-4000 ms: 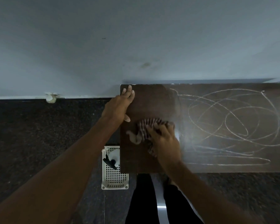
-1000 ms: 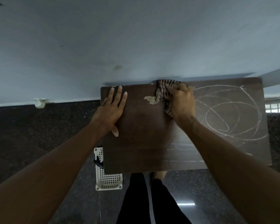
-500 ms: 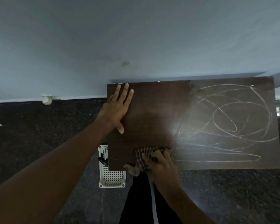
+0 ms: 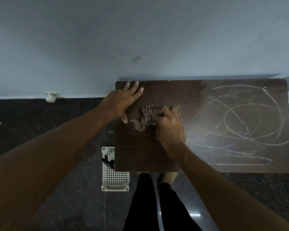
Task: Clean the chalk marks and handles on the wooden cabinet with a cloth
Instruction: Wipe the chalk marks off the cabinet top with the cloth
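Head view: it looks down on the top of a wooden cabinet [image 4: 148, 152].
Cabinet: its long side runs left to right, and its back edge sits against the wall [image 4: 140, 39].
Chalk marks [image 4: 237, 127]: white loops and long lines cover the right part of the top. The left part is dark brown. A pale, hazy smear lies where the two parts meet.
Cloth [image 4: 148, 116]: it is striped and bunched up. It lies on the left part of the top, near the middle from front to back. Its long way runs left to right. A thin pale tail points left.
Right hand [image 4: 169, 129]: the grip is closed on the cloth, with the fingers curled round it. It presses the cloth on the wood.
Cloth and grip: some of the cloth is under the fingers. The rest sticks out to the left of the grip.
Left hand [image 4: 122, 100]: the grip is apart, fingers straight and flat on the far left corner of the top. The thumb tip is just beside the cloth's tail.
Basket [image 4: 115, 177]: white, on the dark floor [image 4: 40, 124], partly under the cabinet's left front corner. A small black thing [image 4: 108, 162] lies in it.
Legs [image 4: 143, 205]: in black, in front of the cabinet.
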